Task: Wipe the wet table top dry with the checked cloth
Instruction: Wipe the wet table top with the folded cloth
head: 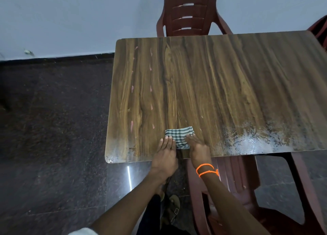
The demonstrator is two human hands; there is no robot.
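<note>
Plainly, the checked cloth [179, 137] is seen folded into a small pad on the wooden table top [221, 86], close to the near edge, at about six o'clock from the table's middle. The left hand [166, 150] is laid flat at the cloth's eight o'clock corner, fingers straight and together, their tips pressed onto the fabric's edge while the palm rests on bare wood. The right hand [197, 148] is placed at the cloth's four o'clock side, fingers extended and resting on the fabric; nothing is gripped by either hand. An orange beaded bracelet [207, 170] is worn on the right wrist.

A pale, wet sheen [251, 139] is spread along the near edge at three o'clock from the cloth, and a smaller wet patch [110, 158] is seen at the near left corner. Faint pink streaks [151, 86] are lined up toward eleven o'clock.

A dark red plastic chair [191, 11] is set at the table's twelve o'clock side, against a pale wall [70, 18]. Another red chair [247, 190] is tucked under the near edge at five o'clock. A sandalled foot [172, 210] is visible on the dark floor [53, 128] below.
</note>
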